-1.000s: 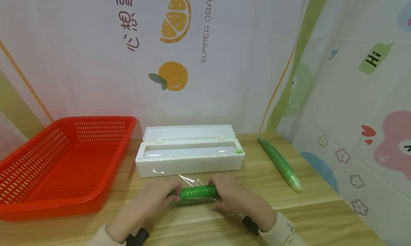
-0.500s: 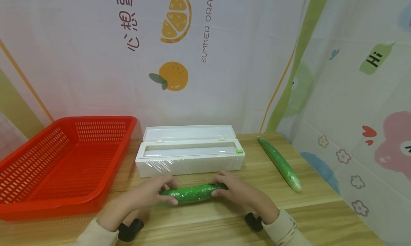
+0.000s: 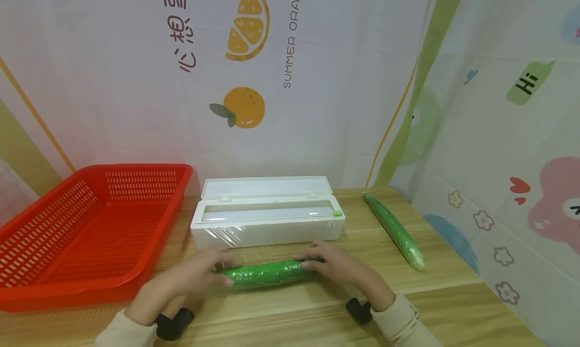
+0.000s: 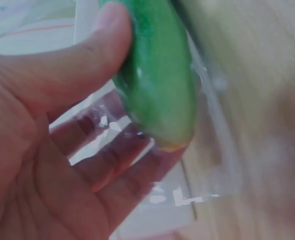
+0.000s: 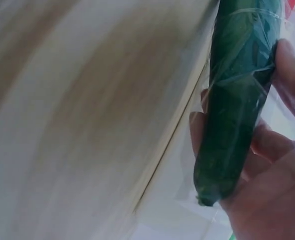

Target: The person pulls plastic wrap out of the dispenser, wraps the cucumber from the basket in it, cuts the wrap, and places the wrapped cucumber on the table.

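A green cucumber (image 3: 269, 275) wrapped in clear cling film lies crosswise before me. At its left end my left hand (image 3: 199, 271) holds it. The left wrist view shows the thumb (image 4: 112, 30) along the cucumber (image 4: 160, 90) and the fingers behind the loose film past its tip. My right hand (image 3: 335, 264) grips the other end, with thumb and fingers on opposite sides of the cucumber (image 5: 237, 95) in the right wrist view; film creases across the skin there. Just behind stands a white cling film dispenser (image 3: 272, 235), lid raised, film clinging to its front.
A red plastic basket (image 3: 160, 236) stands on the left. To the right, a second film-wrapped cucumber (image 3: 394, 231) lies slantwise on the wooden table (image 3: 444, 306). A printed curtain (image 3: 317, 125) hangs behind the table.
The hands have moved apart toward the cucumber's two ends, the left hand farther leftward. Film that stretched up between cucumber and dispenser a second ago now lies against the dispenser's front.
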Demonstrator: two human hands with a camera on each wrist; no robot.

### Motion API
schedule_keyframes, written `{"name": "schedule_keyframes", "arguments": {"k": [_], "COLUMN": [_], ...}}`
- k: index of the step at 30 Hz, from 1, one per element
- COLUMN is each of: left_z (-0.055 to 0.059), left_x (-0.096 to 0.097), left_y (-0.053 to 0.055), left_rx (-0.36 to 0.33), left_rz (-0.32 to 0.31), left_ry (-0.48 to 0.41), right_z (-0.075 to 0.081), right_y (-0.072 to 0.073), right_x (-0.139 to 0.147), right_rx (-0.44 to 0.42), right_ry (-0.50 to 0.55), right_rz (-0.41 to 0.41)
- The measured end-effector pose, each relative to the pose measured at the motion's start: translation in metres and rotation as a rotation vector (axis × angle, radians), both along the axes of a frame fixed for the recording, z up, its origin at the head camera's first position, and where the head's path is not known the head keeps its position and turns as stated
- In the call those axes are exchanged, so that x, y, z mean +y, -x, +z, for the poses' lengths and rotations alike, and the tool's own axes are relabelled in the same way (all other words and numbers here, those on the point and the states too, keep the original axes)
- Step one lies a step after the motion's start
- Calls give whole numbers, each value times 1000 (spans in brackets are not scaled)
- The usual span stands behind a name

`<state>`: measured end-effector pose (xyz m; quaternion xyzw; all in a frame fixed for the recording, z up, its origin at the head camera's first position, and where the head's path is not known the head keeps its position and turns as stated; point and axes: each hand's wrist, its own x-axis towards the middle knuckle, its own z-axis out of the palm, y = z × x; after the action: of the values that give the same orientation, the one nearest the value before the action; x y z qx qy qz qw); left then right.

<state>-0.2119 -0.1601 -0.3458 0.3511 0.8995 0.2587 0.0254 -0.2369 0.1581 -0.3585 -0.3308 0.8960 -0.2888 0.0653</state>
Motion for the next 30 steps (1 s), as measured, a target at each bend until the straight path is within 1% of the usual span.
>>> {"name": "schedule_keyframes", "arguments": {"k": [2, 6, 10, 16, 18, 22, 26, 28, 30], "left_z": [-2, -5, -6, -9, -10, -13, -14, -15, -15], "left_x": [-2, -4, -6, -8, -9, -10, -9, -8, -7], "left_y": [2, 6, 8, 11, 11, 13, 14, 14, 14], "left_rx": [27, -2, -56, -64, -85, -113, -88, -74, -75], "left_rz": [-26, -52, -54, -57, -50, -41, -39, -34, -25], "left_ry": [-28, -77, -102, -130, -146, -173, -172, -171, -176], "right_z": [0, 0, 0, 1, 1, 1, 0, 0, -1], "right_y": [1, 3, 3, 2, 3, 4, 8, 9, 11], "right_x": [0, 0, -1, -2, -3, -2, 1, 3, 6], "right_rx": [7, 37, 42, 31, 22, 15, -3, -34, -69], "right_ry": [19, 64, 90, 112, 117, 119, 138, 169, 202], "right_rz": [-9, -46, -114, -202, -221, -222, -190, -176, -165]}}
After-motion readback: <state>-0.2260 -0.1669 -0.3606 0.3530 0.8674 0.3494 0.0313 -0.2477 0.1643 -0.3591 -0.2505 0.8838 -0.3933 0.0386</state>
